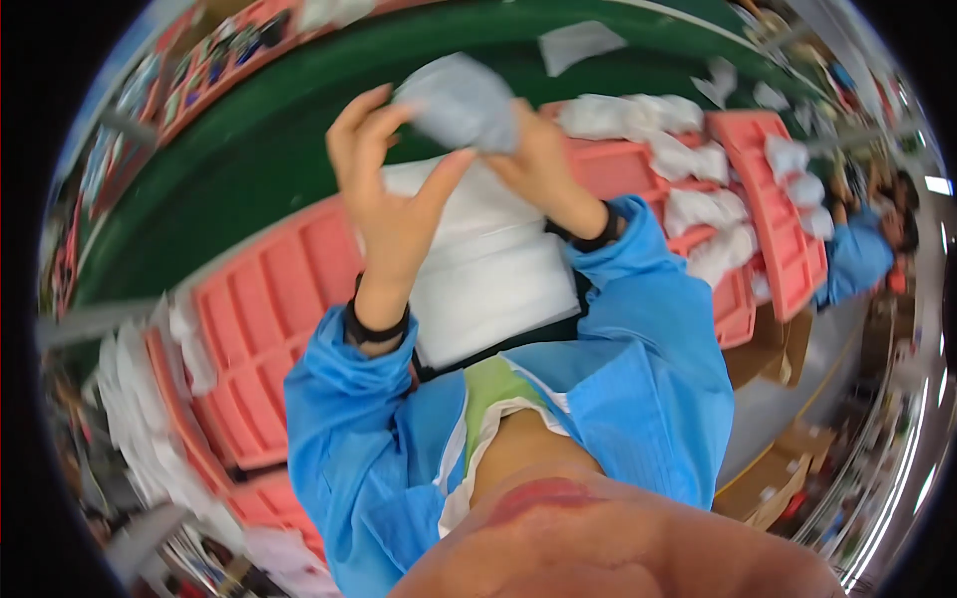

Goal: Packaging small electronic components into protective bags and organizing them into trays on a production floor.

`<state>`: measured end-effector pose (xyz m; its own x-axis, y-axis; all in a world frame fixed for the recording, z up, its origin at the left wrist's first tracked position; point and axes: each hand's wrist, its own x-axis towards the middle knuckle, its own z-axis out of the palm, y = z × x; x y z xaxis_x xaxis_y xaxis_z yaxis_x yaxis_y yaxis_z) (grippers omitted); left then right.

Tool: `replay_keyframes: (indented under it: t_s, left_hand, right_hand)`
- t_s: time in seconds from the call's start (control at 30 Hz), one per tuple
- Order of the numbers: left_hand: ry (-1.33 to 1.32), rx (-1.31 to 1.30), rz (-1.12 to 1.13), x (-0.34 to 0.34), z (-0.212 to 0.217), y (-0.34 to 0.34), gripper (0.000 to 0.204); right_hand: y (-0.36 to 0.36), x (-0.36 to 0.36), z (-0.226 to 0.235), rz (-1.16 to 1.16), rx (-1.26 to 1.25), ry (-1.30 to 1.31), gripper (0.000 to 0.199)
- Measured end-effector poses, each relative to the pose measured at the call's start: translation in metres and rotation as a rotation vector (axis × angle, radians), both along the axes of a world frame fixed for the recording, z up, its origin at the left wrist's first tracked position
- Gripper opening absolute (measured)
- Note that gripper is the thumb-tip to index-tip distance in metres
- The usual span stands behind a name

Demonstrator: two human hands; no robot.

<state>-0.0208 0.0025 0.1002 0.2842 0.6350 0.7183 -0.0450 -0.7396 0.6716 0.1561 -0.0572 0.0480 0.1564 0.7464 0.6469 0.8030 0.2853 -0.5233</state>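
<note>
A pale, whitish-blue bundle (459,100), which looks wrapped in thin foam sheet, is held up in front of me, and what lies inside it is hidden. My right hand (538,164) grips it from the right, its fingers partly behind it. On the other side, my left hand (389,189) has thumb and forefinger at the bundle's left and lower edges, the other fingers raised apart. Motion blurs both fingertips. Below the hands lies a stack of white foam sheets (488,289).
Red compartment trays (274,309) sit left of the stack; more red trays (608,167) at right carry several white wrapped bundles (703,209). Beyond runs a green surface (269,164) with a loose sheet (578,45). A person in blue (857,254) is at far right, near cardboard boxes (778,478).
</note>
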Motion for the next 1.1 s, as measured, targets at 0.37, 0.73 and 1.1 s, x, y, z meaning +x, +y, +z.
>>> replay_keyframes:
  t_s: [0.37,0.73,1.1]
  left_hand:
    - [-0.012,0.048,0.197,-0.013,-0.009,0.002,0.014]
    - [0.209,-0.326,-0.095,-0.018,-0.047,0.059,0.013]
    - [1.015,-0.137,-0.274,0.017,-0.074,0.022,0.021]
  right_hand:
    - [-0.005,-0.02,0.003,0.132,-0.093,0.208,0.039]
    - [0.04,0.044,-0.043,0.213,-0.398,1.027,0.032]
    - [0.042,0.051,-0.076,-0.308,-0.388,0.047,0.026]
